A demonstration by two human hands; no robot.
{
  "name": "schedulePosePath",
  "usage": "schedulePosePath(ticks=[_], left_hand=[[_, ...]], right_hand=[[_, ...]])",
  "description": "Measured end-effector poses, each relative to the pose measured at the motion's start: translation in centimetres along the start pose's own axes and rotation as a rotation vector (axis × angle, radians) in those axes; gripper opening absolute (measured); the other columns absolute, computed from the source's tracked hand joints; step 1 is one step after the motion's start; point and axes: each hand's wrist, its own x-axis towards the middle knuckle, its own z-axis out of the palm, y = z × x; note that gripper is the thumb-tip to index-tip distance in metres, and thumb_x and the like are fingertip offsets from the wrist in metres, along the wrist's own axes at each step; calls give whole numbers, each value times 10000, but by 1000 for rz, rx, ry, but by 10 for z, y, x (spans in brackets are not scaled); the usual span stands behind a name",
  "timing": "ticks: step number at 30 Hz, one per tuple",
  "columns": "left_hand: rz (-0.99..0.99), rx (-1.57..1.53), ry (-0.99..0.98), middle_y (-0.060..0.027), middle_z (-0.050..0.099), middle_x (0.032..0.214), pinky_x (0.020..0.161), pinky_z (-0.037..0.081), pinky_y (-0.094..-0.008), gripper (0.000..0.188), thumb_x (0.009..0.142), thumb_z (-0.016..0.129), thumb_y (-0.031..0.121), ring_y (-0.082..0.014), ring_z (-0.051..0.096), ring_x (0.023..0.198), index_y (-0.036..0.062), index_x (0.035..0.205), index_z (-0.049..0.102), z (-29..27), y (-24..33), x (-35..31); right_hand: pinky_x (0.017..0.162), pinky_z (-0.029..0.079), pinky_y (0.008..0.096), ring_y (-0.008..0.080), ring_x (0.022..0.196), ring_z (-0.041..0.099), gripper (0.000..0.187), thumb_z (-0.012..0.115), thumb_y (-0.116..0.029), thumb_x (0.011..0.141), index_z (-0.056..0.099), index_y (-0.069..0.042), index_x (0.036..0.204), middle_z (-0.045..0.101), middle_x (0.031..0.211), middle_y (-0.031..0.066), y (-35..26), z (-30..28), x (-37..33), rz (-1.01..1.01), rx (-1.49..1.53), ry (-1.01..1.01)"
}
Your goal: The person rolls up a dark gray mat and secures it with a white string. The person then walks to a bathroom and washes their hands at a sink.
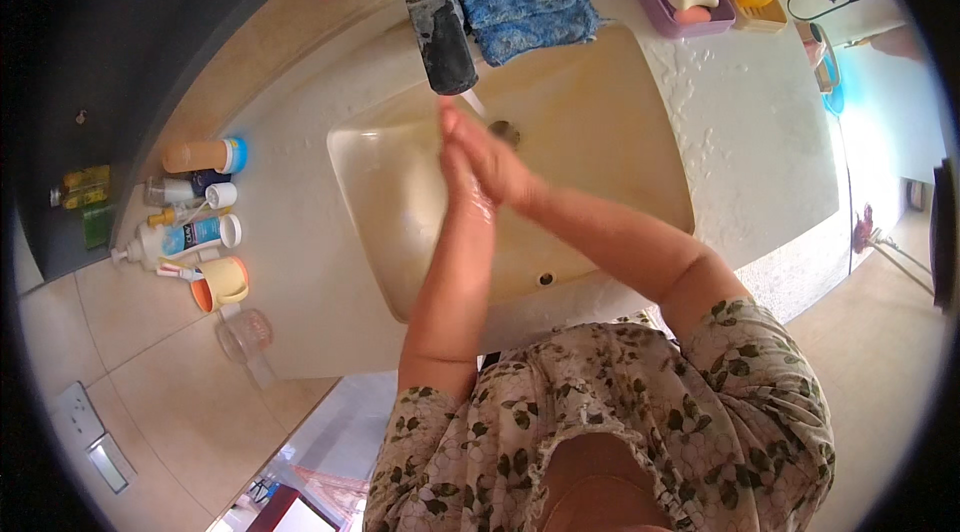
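Observation:
My left hand (457,167) and my right hand (496,162) are pressed palm to palm over the sink basin (620,162). Their fingers point up toward the black faucet (447,57), stretched out but somewhat blurred. Just below the spout, a pale streak of water (474,102) shows beside the fingertips. The left wrist is wet and glistens. No object is visible between the palms, though the inner surfaces are hidden. Behind the hands lies the dark drain (505,135).
A folded blue cloth (530,10) lies right of the faucet. Farther right stand a purple soap box (690,22) and a yellow one (755,7), lids up. Bottles (190,235), an orange-lined cup (222,284) and a clear jar (245,334) line the counter's left edge.

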Motion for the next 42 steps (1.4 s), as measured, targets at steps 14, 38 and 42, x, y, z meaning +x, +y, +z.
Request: schedulePosePath(ticks=[14, 38, 42], left_hand=[[157, 92, -70, -53, 350, 1428, 1047, 291, -300, 609, 942, 429, 450, -162, 333, 1301, 79, 1410, 312, -2, -5, -2], [-140, -233, -104, 1, 451, 1323, 1016, 324, -268, 538, 956, 417, 446, -111, 416, 1212, 98, 1365, 399, 36, -7, -23], [235, -9, -132, -29, 447, 1334, 986, 338, -254, 509, 960, 394, 400, -109, 422, 1198, 132, 1392, 366, -14, -1, 17]], right_hand=[[1102, 181, 348, 270, 1369, 228, 541, 445, -256, 963, 258, -15, 1410, 308, 1439, 188, 16, -7, 12, -85, 104, 12], [1023, 309, 368, 294, 1213, 401, 486, 447, -262, 955, 336, -40, 1373, 416, 1311, 191, 16, -15, 3, -124, 60, 5], [1022, 311, 345, 259, 1225, 399, 495, 420, -285, 972, 315, -31, 1384, 419, 1325, 171, 13, -9, 8, -195, -36, 5]])
